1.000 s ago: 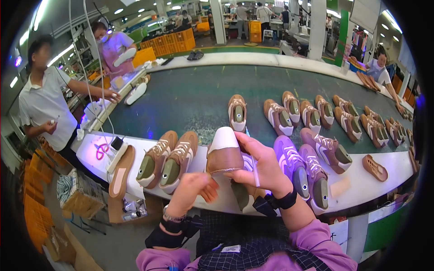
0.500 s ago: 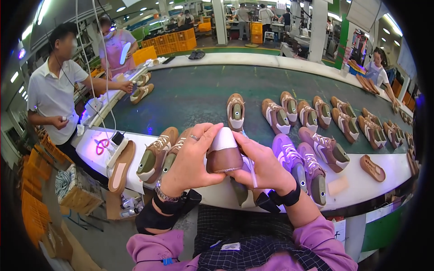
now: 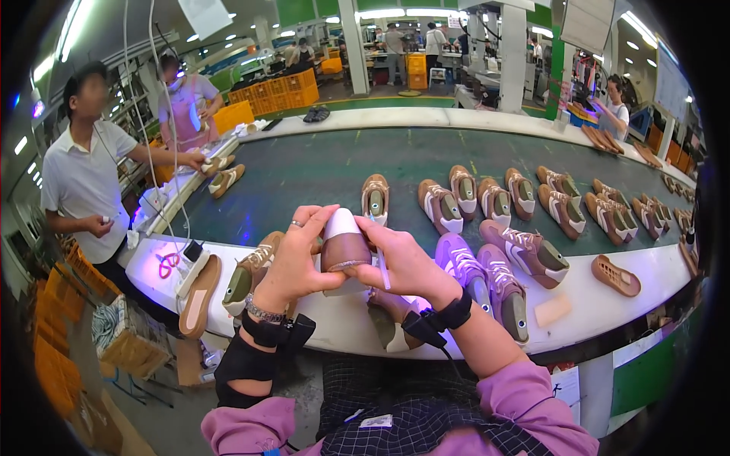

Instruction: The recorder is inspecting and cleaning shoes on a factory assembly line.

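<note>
Both my hands hold a brown sneaker point(image 3: 348, 251) with a rounded white end, raised above the near edge of the work table. My left hand point(image 3: 293, 262), wearing a ring, grips its left side with thumb and fingers. From the right, my right hand point(image 3: 407, 262) closes on it, and a thin pale stick point(image 3: 383, 267) shows by its fingers. I cannot tell whether the sneaker's heel or toe faces me. Below my right wrist, another brown sneaker point(image 3: 389, 313) lies partly hidden. A sneaker with an olive filling point(image 3: 242, 283) stands left of my left hand.
Several sneakers point(image 3: 498, 199) stand in rows on the green belt point(image 3: 304, 171). Pinkish-lit sneakers point(image 3: 502, 285) and a loose tan sole point(image 3: 616, 275) rest on the white ledge at right. At left are another sole point(image 3: 201, 295), red scissors point(image 3: 167, 264) and a person in a white shirt point(image 3: 87, 171).
My hands and the held sneaker have shifted left in the picture, and the whole view has moved too. My grip looks the same. The person at far right has raised their arms.
</note>
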### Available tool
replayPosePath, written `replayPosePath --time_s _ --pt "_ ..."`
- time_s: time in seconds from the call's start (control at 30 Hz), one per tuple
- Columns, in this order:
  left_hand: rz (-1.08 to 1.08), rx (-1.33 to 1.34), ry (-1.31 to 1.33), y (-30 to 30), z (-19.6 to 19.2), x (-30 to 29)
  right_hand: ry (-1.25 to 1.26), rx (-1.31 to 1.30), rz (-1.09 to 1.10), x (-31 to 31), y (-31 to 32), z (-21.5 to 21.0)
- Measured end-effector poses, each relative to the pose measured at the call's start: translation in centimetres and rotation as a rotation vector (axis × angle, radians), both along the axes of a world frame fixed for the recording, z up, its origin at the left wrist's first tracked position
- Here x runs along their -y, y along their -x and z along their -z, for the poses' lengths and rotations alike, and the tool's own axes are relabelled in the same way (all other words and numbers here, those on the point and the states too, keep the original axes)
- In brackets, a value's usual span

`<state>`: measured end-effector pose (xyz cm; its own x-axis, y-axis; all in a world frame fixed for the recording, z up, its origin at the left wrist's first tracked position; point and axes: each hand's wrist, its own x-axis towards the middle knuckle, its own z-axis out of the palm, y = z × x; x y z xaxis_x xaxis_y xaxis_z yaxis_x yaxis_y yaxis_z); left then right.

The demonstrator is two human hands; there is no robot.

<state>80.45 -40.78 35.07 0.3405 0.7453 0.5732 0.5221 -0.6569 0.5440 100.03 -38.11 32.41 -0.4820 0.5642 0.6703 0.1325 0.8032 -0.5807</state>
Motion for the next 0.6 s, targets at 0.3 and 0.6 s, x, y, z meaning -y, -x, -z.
replayPosePath --time_s 0.3,0.6 --pt "0.096 0.003 0.136 1.2 -1.5 -4.5 0.129 0.068 0.083 -2.6 0.6 -0.9" --pt "0.306 0.017 0.182 3.1 -1.9 -7.6 0.103 0.079 0.228 -2.5 1.9 -1.5"
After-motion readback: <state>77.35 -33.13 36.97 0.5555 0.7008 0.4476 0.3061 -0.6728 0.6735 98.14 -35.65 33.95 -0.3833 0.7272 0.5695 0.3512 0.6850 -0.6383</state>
